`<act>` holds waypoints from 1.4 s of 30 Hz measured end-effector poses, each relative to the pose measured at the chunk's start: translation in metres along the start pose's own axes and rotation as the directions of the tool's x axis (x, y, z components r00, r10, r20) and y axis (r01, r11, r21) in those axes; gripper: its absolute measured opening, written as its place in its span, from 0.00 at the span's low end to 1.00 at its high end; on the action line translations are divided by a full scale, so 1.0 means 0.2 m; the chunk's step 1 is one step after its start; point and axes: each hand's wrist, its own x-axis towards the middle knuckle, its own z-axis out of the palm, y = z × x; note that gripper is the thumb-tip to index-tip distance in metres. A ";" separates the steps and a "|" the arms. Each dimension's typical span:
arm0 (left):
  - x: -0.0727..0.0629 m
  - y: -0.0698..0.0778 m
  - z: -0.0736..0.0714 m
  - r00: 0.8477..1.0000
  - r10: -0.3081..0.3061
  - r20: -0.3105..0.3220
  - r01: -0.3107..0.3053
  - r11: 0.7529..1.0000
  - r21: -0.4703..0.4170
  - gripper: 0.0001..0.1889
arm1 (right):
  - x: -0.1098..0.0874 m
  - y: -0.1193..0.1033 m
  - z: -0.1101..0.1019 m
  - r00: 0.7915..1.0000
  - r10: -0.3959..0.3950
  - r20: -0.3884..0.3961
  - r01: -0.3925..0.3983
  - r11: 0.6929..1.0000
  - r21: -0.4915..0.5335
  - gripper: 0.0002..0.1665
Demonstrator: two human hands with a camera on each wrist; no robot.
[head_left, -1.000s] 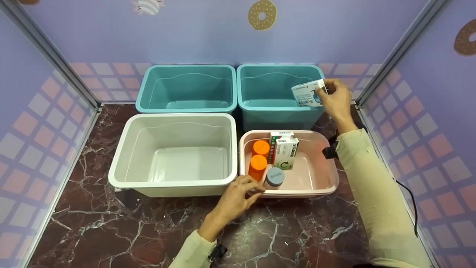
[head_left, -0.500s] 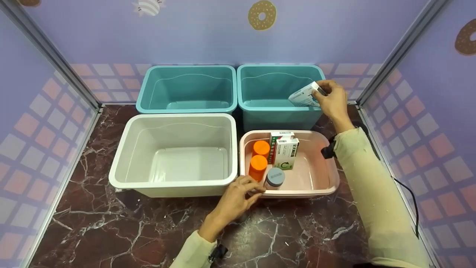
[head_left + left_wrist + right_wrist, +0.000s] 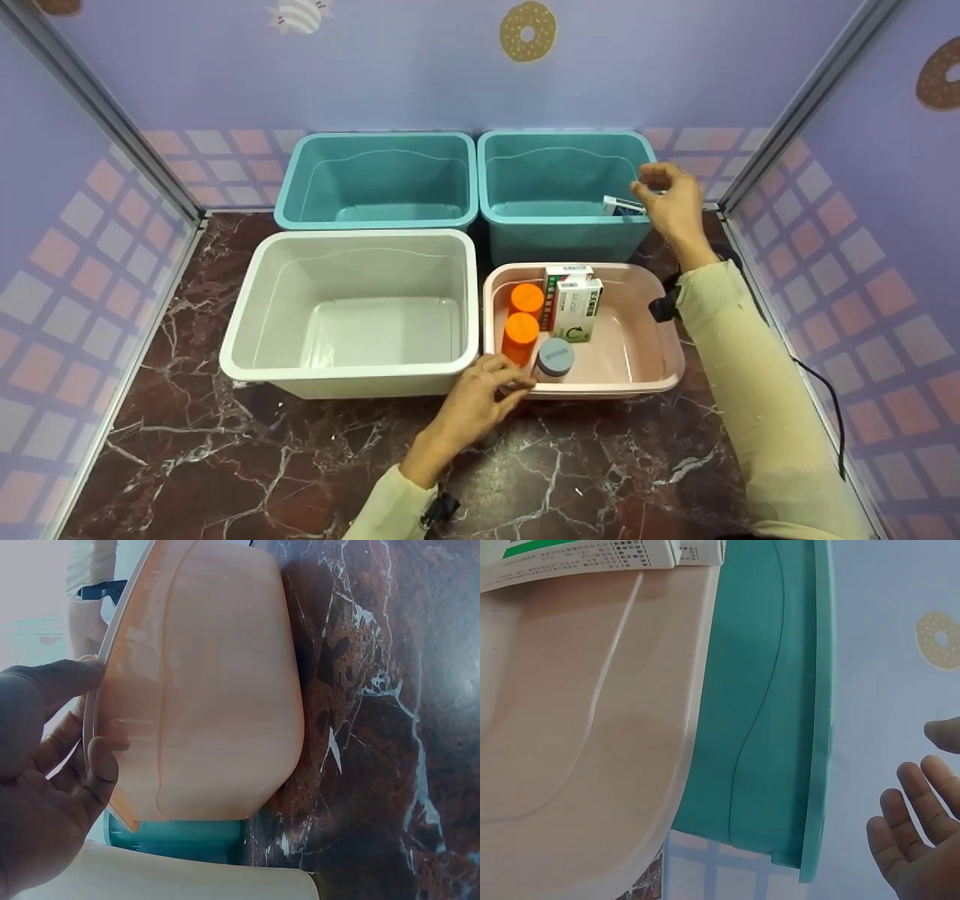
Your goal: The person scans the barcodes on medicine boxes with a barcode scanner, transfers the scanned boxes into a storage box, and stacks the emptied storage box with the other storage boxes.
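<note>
My left hand point(image 3: 480, 397) grips the front left rim of the pink bin point(image 3: 652, 386); the left wrist view shows thumb and fingers on either side of that rim. Inside the bin stand two orange-capped bottles point(image 3: 520, 330), a grey-lidded jar point(image 3: 556, 358) and two medicine boxes point(image 3: 576, 307). Over the right end of the right teal bin point(image 3: 570, 220) hovers my right hand point(image 3: 675, 202), its fingers apart with nothing between them. Just below, a white medicine box point(image 3: 622, 206) is within that bin, partly hidden by the front rim.
A white bin point(image 3: 345, 373) stands left of the pink one. Behind it is another teal bin point(image 3: 375, 223). Patterned walls enclose the marbled tabletop point(image 3: 300, 465), and a black cable point(image 3: 832, 405) runs along the right side.
My right hand has let go of the medicine box, which has dropped from upright in the fingers to lower inside the right teal bin. My left hand has stayed on the pink bin's rim.
</note>
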 end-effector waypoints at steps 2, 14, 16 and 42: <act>0.00 0.00 0.00 1.000 0.003 0.000 -0.003 1.000 0.000 0.08 | -0.01 0.00 0.00 1.000 0.006 0.004 -0.006 1.000 0.003 0.22; 0.00 0.00 0.00 0.999 0.020 -0.027 -0.020 1.000 0.003 0.07 | -0.07 -0.04 -0.04 0.999 -0.040 0.017 0.039 0.997 0.073 0.21; 0.00 0.00 0.00 1.000 0.017 -0.025 -0.017 1.000 0.003 0.07 | -0.08 -0.04 -0.04 0.999 -0.050 0.017 0.048 0.996 0.079 0.20; -0.01 0.00 0.01 0.999 0.016 -0.035 -0.016 1.000 -0.001 0.07 | -0.31 -0.07 -0.03 0.983 -0.153 0.099 0.131 0.971 0.199 0.18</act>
